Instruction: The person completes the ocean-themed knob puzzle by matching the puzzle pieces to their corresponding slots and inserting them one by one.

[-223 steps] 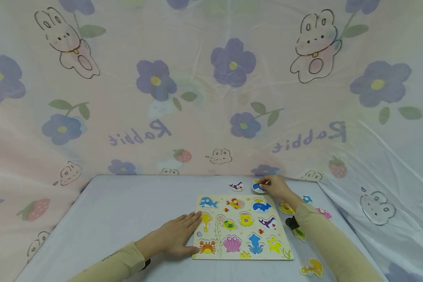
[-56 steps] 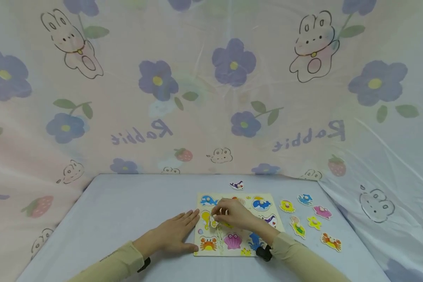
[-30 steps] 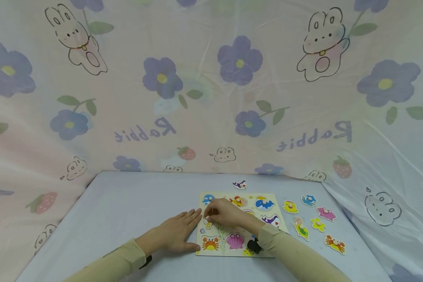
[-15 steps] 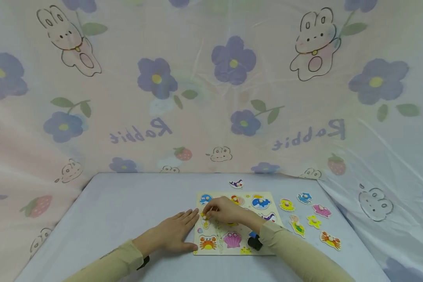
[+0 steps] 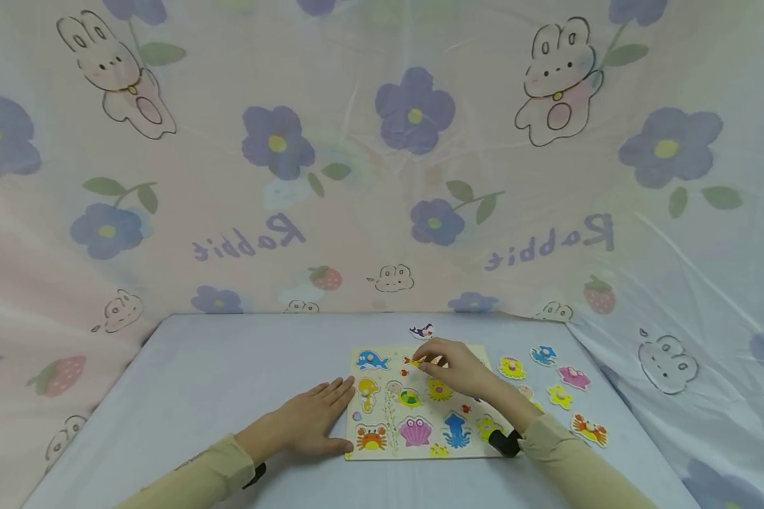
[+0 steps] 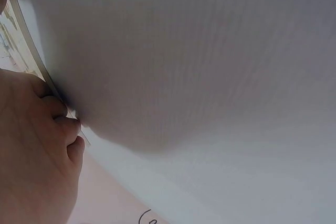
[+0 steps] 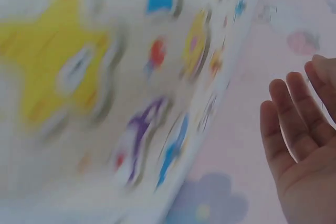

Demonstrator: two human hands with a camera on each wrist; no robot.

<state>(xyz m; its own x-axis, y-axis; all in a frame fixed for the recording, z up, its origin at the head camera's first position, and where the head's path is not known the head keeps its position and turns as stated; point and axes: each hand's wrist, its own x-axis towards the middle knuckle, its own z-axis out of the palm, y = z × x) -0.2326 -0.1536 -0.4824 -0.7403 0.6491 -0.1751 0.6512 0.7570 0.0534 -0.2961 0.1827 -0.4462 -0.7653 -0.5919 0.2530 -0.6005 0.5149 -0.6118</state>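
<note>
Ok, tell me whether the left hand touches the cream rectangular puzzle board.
Touching: the left wrist view shows the left hand resting on the edge of the puzzle board.

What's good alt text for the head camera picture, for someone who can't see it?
A person's right hand is over the far part of a sea-animal puzzle board; the left hand rests at its left edge. Loose pieces lie right of the board and beyond it, before a rabbit-and-flower backdrop.
</note>
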